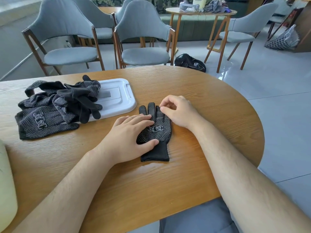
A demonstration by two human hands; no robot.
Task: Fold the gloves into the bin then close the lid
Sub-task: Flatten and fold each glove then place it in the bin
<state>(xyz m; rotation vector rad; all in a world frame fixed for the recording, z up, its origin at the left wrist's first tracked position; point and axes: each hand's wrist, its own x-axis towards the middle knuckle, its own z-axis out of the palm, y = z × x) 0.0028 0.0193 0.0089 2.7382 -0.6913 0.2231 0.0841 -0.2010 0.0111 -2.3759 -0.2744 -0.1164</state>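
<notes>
Glove [157, 130] flat on table [202, 98], left hand [129, 140] pressing, right hand [178, 110] pinching fingertips.

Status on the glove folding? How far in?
Early. Done: nothing visibly folded; the lid is off, lying on the table. In hand: one glove laid flat, left hand pressing its palm, right hand pinching its fingers. Left: the glove pile, binning, closing. Only a pale edge, possibly the bin, shows.
</notes>
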